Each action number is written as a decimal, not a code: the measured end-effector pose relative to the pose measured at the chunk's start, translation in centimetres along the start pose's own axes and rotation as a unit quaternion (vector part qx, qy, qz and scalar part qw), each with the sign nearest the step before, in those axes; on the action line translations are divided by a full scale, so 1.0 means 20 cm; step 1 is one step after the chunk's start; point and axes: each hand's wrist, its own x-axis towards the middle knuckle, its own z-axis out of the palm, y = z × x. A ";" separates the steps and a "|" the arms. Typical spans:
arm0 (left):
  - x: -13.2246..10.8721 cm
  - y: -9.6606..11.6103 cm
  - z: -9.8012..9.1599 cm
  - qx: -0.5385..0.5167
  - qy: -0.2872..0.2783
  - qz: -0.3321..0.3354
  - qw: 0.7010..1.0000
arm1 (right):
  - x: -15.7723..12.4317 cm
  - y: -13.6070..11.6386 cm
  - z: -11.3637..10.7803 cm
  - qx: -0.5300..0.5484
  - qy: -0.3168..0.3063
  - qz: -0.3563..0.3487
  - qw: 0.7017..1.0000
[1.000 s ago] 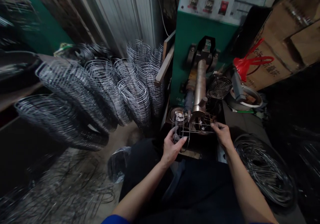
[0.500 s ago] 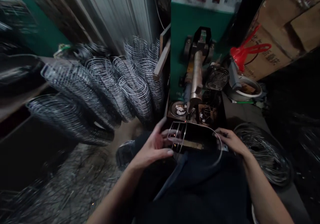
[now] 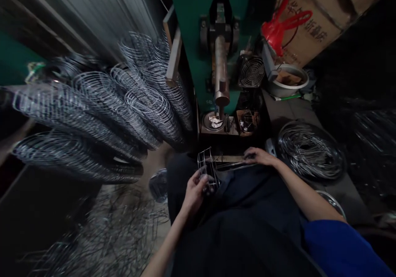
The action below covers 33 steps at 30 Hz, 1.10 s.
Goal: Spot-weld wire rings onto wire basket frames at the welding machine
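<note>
A wire frame [image 3: 204, 158] made of thin metal rods is held over my lap, close in front of the welding machine [image 3: 221, 68]. Its short cage-like end stands up on the left, and its hoop is seen almost edge-on toward the right. My left hand [image 3: 195, 189] has its fingers closed around the lower part of the cage end. At the other side, my right hand [image 3: 261, 156] pinches the hoop's far edge. The right fingertips are dark and partly hard to see.
Tall stacks of wire rings [image 3: 151, 107] stand on the left, beside a wooden post [image 3: 173, 60]. A wire coil [image 3: 305, 151] lies on the right-hand bench, with a bowl [image 3: 286, 88] and red plastic bag [image 3: 275, 33] behind it. Loose wire scraps [image 3: 123, 227] cover the floor.
The wire frame has come down from the machine's tip toward my lap, and its hoop has turned edge-on. My left hand has gone from spread fingers to a grip. Sparks are gone; the view has shifted.
</note>
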 end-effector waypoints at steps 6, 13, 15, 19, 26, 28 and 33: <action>0.21 0.21 0.18 -0.011 0.045 0.071 0.996 | 0.06 -0.28 -0.15 0.059 0.072 -0.062 0.994; 0.36 0.32 0.34 -0.017 0.039 0.128 0.991 | 0.23 -0.36 -0.27 0.126 0.146 -0.112 0.975; 0.39 0.34 0.36 -0.018 0.035 0.145 0.989 | 0.28 -0.36 -0.28 0.128 0.157 -0.118 0.972; 0.44 0.36 0.40 -0.001 0.023 0.163 0.986 | 0.36 -0.37 -0.29 0.112 0.157 -0.102 0.976; 0.50 0.39 0.42 -0.002 0.011 0.164 0.986 | 0.44 -0.34 -0.33 0.111 0.150 -0.100 0.977; 0.51 0.39 0.43 -0.007 0.008 0.160 0.987 | 0.45 -0.34 -0.34 0.111 0.149 -0.097 0.978; 0.54 0.39 0.44 -0.013 -0.007 0.159 0.987 | 0.46 -0.35 -0.36 0.098 0.156 -0.081 0.980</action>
